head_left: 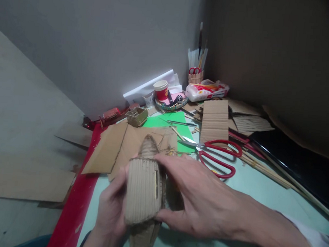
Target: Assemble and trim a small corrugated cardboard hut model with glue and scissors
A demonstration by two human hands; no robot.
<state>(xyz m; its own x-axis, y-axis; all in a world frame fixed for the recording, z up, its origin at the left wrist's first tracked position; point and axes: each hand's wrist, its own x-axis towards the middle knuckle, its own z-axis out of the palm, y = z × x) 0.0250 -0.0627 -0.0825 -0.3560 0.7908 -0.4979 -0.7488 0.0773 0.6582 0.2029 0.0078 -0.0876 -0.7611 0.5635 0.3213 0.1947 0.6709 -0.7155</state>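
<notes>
Between my two hands is a cardboard model, built of corrugated card with a ribbed block in the middle and pointed parts at both ends. My left hand wraps its left side, fingers partly hidden behind it. From the right, my right hand grips the block, thumb at the lower corner and fingers at the upper edge. A thin light strip shows in a slot on the block's ribbed face. Just beyond my right hand lie red-handled scissors, blades slightly apart.
Flat cardboard and a green sheet lie beyond the model. A small cardboard box sits behind them. Farther back are a red cup, a brush holder and a plastic packet. Wooden sticks lie right, beside a black object.
</notes>
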